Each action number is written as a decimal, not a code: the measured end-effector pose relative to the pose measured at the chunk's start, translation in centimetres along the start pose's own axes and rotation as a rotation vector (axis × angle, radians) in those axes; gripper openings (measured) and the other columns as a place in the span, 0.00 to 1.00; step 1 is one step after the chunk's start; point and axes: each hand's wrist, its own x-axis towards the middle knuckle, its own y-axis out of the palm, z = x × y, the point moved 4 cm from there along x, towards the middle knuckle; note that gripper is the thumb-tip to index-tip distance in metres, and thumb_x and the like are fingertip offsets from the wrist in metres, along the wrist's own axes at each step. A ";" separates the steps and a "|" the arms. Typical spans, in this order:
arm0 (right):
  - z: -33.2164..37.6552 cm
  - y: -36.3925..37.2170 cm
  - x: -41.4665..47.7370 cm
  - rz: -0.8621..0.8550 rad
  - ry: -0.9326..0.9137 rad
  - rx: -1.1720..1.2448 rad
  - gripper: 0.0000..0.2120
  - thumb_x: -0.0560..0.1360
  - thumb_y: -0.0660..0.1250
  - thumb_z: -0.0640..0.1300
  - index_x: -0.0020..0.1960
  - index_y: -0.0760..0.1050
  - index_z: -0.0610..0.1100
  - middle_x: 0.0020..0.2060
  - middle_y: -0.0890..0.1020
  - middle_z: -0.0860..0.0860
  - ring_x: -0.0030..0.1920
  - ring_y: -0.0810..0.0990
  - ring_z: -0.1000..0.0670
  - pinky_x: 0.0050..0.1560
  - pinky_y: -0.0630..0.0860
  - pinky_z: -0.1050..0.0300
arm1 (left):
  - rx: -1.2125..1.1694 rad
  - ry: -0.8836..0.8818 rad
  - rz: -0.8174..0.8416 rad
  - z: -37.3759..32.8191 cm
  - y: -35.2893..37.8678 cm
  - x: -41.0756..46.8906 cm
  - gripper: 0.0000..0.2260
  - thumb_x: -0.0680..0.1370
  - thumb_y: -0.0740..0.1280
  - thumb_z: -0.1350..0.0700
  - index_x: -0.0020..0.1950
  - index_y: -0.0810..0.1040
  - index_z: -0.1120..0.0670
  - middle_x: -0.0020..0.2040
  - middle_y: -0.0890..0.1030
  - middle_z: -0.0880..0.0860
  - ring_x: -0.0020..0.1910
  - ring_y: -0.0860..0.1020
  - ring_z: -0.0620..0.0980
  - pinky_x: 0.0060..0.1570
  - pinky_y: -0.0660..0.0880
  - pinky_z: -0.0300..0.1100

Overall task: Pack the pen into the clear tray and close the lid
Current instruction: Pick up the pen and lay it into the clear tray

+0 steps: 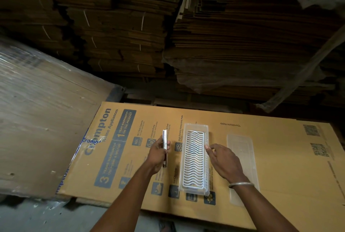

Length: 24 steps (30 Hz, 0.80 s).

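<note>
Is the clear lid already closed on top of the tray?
No, the lid lies flat on the cardboard, right of the open tray.

Carton [270,147] reads "Crompton" (Home Appliances).

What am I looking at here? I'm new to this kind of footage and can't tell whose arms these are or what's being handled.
One picture, taken by a camera worn on a person's head, looking down at their own bare hands. No machine is involved. A flattened printed carton serves as the work surface. On it lies a clear tray with a white wavy insert, and to its right the clear lid, still off. The left hand holds a thin, pen-like object upright. The right hand touches the tray's edge, empty.
</note>
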 end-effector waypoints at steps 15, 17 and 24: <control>-2.1 -0.8 -0.8 -0.042 0.053 0.001 0.29 0.79 0.46 0.69 0.55 0.78 0.52 0.43 0.80 0.57 0.43 0.77 0.54 0.37 0.70 0.55 | -0.038 -0.008 0.024 -2.1 3.3 -1.2 0.11 0.86 0.56 0.61 0.62 0.76 0.60 0.43 0.76 0.55 0.42 0.73 0.52 0.49 0.71 0.49; -2.6 -1.1 -0.8 -0.047 0.069 0.026 0.29 0.78 0.46 0.68 0.54 0.78 0.52 0.42 0.80 0.56 0.43 0.78 0.53 0.38 0.70 0.55 | -0.051 0.000 0.038 -3.0 4.5 -1.3 0.11 0.86 0.57 0.62 0.64 0.75 0.63 0.45 0.77 0.57 0.46 0.76 0.55 0.54 0.74 0.54; -4.1 -1.6 -1.0 -0.054 0.104 0.035 0.26 0.80 0.48 0.67 0.55 0.78 0.53 0.45 0.82 0.55 0.46 0.78 0.52 0.40 0.71 0.54 | 0.133 -0.041 0.057 -3.5 7.8 0.0 0.10 0.80 0.68 0.62 0.61 0.80 0.63 0.52 0.84 0.60 0.41 0.81 0.53 0.51 0.83 0.53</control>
